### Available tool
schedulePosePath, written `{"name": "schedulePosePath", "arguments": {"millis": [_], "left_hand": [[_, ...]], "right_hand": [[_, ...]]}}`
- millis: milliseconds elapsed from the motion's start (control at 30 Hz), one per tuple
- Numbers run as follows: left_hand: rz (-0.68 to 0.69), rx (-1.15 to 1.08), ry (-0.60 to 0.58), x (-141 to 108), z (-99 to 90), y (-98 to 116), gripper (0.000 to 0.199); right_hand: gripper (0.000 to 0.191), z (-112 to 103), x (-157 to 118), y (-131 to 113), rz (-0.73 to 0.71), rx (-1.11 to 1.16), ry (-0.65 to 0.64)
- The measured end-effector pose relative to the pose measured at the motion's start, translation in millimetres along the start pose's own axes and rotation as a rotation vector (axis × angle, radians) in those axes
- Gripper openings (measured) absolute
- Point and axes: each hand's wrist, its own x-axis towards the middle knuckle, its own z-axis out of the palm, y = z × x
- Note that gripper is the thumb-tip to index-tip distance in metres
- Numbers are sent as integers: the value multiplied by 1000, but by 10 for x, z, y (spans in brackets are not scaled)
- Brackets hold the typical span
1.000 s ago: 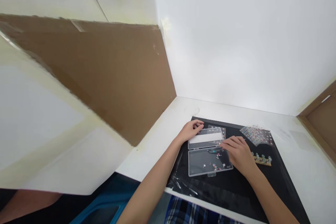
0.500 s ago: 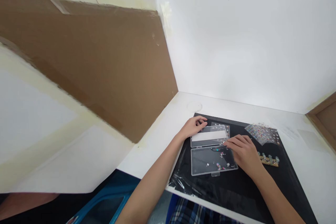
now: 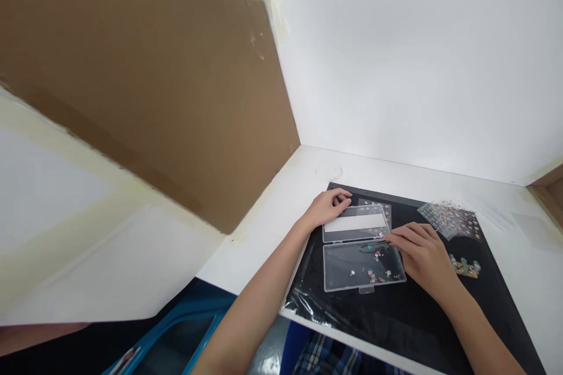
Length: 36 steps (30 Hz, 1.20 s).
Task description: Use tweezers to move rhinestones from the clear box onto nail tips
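A clear plastic case [image 3: 365, 292] lies unfolded on a black mat [image 3: 352, 328]. Its lid carries a white strip [image 3: 355, 222], and small shiny gems [image 3: 372, 276] are scattered in the lower half. My left hand [image 3: 328, 208], fingers curled, grips the lid's upper left corner. My right hand [image 3: 420, 252] is closed around thin dark tweezers [image 3: 372, 246], whose tips point left over the case near its hinge. Whether the tips hold a gem is too small to tell. Behind the lid lies a gem-dotted sheet [image 3: 387, 211], partly covered.
Another sheet of colourful gems [image 3: 453, 218] lies at the mat's back right. Closer to my right hand is a small gold piece with pale green stones [image 3: 466, 268]. White wall [image 3: 396, 70] and brown cardboard [image 3: 176, 82] enclose the white table [image 3: 264, 234]. A blue chair [image 3: 176, 334] stands below left.
The view has shifted slightly, so the mat and case appear a little farther right. Both hands keep nearly the same places at the case, the right still with the tweezers.
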Motion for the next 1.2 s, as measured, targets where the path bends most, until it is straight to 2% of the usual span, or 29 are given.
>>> {"name": "schedulePosePath", "arguments": {"millis": [600, 933, 1200], "left_hand": [[-5, 67, -16, -2, -22, 67, 29], [-6, 83, -19, -4, -26, 91, 29], [0, 85, -18, 3, -20, 69, 29]], "right_hand": [[38, 64, -17, 17, 6, -7, -44], [36, 32, 19, -10, -11, -8, -19], [49, -25, -6, 22, -62, -68, -7]]}}
